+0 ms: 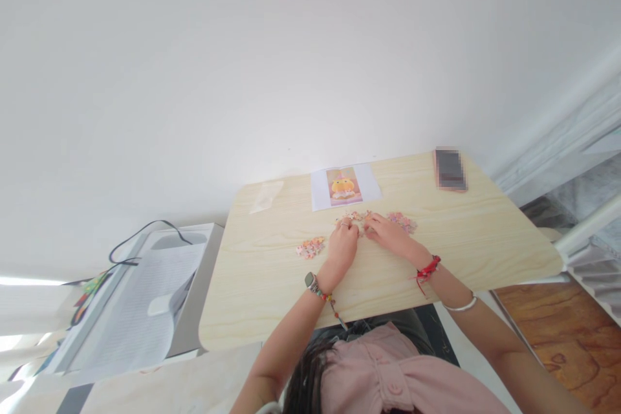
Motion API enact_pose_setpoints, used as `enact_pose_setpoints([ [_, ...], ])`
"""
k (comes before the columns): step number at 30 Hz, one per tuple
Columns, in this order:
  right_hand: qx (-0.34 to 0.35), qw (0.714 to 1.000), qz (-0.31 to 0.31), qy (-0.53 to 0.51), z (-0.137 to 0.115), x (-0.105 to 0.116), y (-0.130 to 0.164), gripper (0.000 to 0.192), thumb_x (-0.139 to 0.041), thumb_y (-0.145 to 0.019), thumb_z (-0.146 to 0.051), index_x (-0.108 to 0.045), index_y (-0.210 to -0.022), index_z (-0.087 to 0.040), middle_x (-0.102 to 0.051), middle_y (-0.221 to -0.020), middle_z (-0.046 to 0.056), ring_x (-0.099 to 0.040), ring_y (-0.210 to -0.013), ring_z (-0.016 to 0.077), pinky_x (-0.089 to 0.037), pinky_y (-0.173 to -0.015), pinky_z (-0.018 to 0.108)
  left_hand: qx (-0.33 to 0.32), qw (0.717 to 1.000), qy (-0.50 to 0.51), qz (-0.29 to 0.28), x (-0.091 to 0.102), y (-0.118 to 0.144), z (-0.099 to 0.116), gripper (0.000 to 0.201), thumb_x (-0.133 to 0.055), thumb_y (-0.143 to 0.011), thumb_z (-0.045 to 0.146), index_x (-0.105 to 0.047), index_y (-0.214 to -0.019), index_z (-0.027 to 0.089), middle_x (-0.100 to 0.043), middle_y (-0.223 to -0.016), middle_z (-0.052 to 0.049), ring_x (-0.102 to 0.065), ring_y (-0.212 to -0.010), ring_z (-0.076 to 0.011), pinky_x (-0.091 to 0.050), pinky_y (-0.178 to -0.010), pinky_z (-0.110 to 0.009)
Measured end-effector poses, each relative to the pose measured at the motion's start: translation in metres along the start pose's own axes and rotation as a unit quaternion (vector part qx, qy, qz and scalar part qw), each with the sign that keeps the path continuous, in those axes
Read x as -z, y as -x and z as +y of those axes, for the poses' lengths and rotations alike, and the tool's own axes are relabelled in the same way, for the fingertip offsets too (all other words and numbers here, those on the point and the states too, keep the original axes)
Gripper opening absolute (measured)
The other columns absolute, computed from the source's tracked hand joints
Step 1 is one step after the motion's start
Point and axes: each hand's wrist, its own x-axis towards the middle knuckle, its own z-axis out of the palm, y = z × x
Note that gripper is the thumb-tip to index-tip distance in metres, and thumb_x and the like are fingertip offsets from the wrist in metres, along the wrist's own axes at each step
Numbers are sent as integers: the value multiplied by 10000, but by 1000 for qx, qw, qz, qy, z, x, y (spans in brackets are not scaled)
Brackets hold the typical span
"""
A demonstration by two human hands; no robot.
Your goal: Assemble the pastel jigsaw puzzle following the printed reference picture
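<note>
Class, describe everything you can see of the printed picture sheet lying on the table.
The picture sheet is a white paper rectangle lying flat near the far edge of the pale wood-look table. At its centre is a small print of a yellow, rounded figure on a pink ground; details are too small to read. Nothing rests on it; puzzle pieces lie just before it.

Pink top (388, 381), watch (309, 280), beaded bracelet (324, 296), red string bracelet (427, 268), silver bangle (460, 305)
</note>
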Motion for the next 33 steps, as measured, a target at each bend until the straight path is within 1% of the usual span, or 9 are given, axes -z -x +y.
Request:
enact_pose_setpoints([
  [3,6,1000,-3,10,-2,-1,-2,81,-483,-823,-198,-540,-880,-190,-528,-1001,65,-541,-944,187,-438,-764,311,-14,1000,-5,-4,1,-1,-1,191,-386,-845,140,-574,-830,165,-509,-936,-79,-481,-939,-201,-437,-707,-294],
  [9,-18,999,10,49,-4,6,8,102,-453,-840,-188,-527,-910,-186,-534,-978,59,-556,-847,175,-432,-676,287,-56,998,-25,10,0,-4,4,186,-371,-845,106,-551,-849,151,-495,-926,-87,-479,-935,-203,-439,-742,-316],
  [13,-37,996,46,70,10,21,24,116,-433,-855,-212,-536,-901,-183,-536,-939,54,-548,-842,175,-425,-713,296,-102,994,-23,35,1,-17,21,174,-367,-859,125,-540,-863,144,-481,-932,-87,-466,-934,-199,-434,-764,-326],
  [19,-69,992,83,62,42,42,41,165,-378,-868,-206,-535,-913,-182,-525,-932,52,-552,-813,162,-443,-669,278,-144,989,-11,27,0,-48,55,143,-393,-851,117,-528,-891,142,-463,-948,-91,-451,-940,-198,-444,-724,-307],
  [24,-93,988,91,86,62,52,45,92,-460,-831,-212,-540,-871,-190,-535,-900,54,-554,-771,174,-444,-649,292,-151,988,3,12,0,-67,75,156,-381,-861,128,-533,-893,137,-468,-965,-94,-454,-963,-196,-444,-685,-274],
  [26,-102,986,90,92,67,54,47,82,-472,-824,-206,-544,-856,-185,-541,-884,58,-555,-747,176,-438,-648,295,-143,990,5,13,3,-68,72,159,-387,-854,114,-534,-909,139,-473,-976,-91,-458,-964,-191,-441,-690,-267],
  [28,-110,985,93,95,68,54,49,90,-470,-826,-201,-553,-853,-180,-548,-882,68,-557,-742,180,-430,-648,296,-115,993,5,19,8,-63,61,169,-395,-844,100,-534,-929,141,-475,-987,-89,-466,-953,-185,-439,-693,-265],
  [30,-115,984,102,92,63,54,50,105,-466,-826,-198,-563,-863,-181,-555,-892,75,-560,-752,186,-426,-646,295,-71,997,2,27,15,-51,41,177,-398,-840,100,-537,-940,146,-476,-987,-87,-476,-934,-180,-437,-694,-264],
  [33,-105,986,104,74,44,54,46,150,-427,-848,-199,-568,-896,-188,-557,-904,63,-565,-760,174,-430,-653,285,22,999,-4,41,23,-23,5,173,-398,-845,126,-554,-913,156,-481,-965,-82,-484,-925,-183,-437,-711,-271],
])
